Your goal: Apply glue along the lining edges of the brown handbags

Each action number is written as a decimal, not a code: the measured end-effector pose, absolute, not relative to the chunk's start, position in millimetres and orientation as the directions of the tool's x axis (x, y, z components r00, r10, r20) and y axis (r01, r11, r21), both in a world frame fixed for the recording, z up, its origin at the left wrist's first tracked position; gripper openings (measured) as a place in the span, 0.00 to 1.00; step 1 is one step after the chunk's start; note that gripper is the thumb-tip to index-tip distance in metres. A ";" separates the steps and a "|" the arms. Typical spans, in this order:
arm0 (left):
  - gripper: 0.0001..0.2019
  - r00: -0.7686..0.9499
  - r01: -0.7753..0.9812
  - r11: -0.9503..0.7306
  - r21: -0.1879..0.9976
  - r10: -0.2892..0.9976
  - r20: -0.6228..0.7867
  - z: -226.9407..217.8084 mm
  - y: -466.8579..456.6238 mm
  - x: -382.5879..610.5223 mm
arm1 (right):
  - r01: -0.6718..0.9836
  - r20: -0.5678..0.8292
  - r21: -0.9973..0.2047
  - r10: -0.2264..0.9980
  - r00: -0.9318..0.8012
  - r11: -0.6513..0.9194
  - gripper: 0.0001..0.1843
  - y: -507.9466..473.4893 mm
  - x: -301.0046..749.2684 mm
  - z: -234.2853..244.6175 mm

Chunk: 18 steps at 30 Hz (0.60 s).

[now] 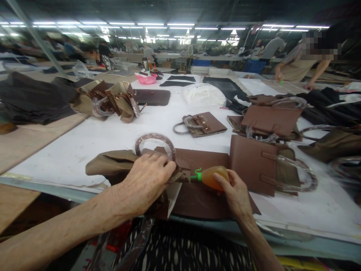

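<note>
A squeeze bottle of amber glue point(212, 177) with a green nozzle is gripped in my right hand point(238, 192). It lies nearly level, its tip pointing left at the edge of a brown handbag piece point(203, 201) on the near table edge. My left hand point(150, 177) is closed over the bag's olive lining point(113, 162) and edge, just left of the nozzle. Behind that hand stands a round handle point(154, 137) in clear plastic wrap. What the left fingers pinch is partly hidden. Another wrapped handle point(141, 237) hangs below the table edge.
On the white-covered table point(70, 150) lie a brown bag panel with handles point(252, 163) at right and a small handbag point(205, 123) in the middle. Part-made bags point(121, 96) stand at the back left, near a pink basket point(146, 78). A co-worker point(301, 60) leans over at far right.
</note>
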<state>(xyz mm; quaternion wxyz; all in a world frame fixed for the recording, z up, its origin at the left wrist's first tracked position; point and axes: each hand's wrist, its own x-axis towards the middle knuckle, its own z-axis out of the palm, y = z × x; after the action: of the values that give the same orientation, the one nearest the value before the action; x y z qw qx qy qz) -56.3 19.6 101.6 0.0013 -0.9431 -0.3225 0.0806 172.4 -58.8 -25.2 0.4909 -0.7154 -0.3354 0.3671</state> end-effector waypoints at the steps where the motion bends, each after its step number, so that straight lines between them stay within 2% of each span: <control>1: 0.06 0.779 0.609 -0.791 -0.048 0.609 -0.148 100.5 18.5 -56.9 | 0.118 -0.203 -0.947 0.839 0.505 -0.300 0.23 -59.6 172.5 -24.2; 9: 0.07 0.785 0.606 -0.795 -0.028 0.604 -0.135 91.1 10.1 -62.8 | 0.087 -0.247 -0.940 0.832 0.497 -0.331 0.24 -63.7 174.0 -12.2; 18: 0.08 0.786 0.606 -0.794 -0.044 0.606 -0.121 89.8 11.3 -60.9 | 0.125 -0.243 -0.931 0.837 0.490 -0.344 0.23 -63.4 171.4 -15.5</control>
<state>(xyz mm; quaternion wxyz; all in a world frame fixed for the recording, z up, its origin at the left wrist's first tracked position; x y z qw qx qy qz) -60.9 11.3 89.8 0.0014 -0.9450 -0.3206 0.0644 171.4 -63.4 -15.5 0.4673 -0.7258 -0.3315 0.3807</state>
